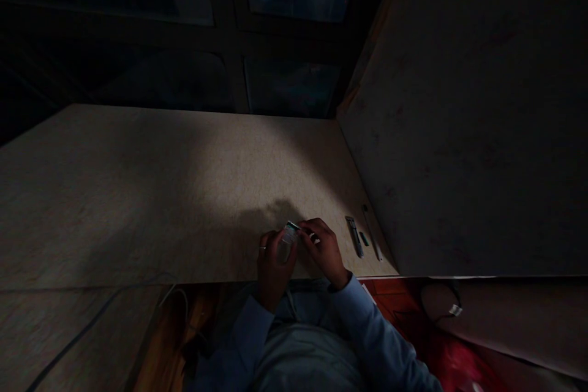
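Close to the table's front edge, my left hand (274,260) is closed around a small clear plastic pack (288,235) with a dark and teal top end. The fingers of my right hand (324,248) are pinched at the upper right edge of this pack. Whether they grip a separate small piece is too dark to see. To the right lie a grey razor-like tool (354,236), a small green piece (364,239) and a slim pale stick with a dark tip, like a toothbrush (373,234).
The pale tabletop (220,177) meets a wall (468,122) on the right and a dark window (289,30) at the back. A cable (98,312) runs across the lower left. Something red (459,361) lies below at the right.
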The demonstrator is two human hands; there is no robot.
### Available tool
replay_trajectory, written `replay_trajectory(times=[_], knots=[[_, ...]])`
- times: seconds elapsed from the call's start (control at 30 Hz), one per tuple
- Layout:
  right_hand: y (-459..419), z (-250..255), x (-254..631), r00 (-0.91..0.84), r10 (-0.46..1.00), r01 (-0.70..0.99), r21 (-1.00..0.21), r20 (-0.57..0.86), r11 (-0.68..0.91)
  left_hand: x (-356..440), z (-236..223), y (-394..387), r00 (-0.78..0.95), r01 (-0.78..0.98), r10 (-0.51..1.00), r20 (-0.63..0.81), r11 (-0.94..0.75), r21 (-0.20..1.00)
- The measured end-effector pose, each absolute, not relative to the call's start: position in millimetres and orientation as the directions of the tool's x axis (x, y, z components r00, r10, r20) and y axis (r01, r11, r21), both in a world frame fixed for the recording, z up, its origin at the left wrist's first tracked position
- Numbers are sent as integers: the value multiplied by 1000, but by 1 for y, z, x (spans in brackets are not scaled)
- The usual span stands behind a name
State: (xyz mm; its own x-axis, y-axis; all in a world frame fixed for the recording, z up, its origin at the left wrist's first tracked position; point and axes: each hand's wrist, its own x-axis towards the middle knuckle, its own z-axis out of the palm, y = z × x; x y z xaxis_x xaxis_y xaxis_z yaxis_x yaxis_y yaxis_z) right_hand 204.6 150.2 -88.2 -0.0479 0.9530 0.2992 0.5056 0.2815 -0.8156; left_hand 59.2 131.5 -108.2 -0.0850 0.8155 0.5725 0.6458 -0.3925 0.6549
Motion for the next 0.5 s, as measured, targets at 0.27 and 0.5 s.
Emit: replay_trajectory(times=[0.27, 0.5], knots=[[148, -88, 213, -101, 940, 548, -771, 325, 325, 69, -103, 127, -71, 633, 772, 632, -455, 627], [143, -81, 216, -128, 929, 660, -669, 347, 341, 74, -107, 126, -1, 632, 699, 715, -554, 542]])
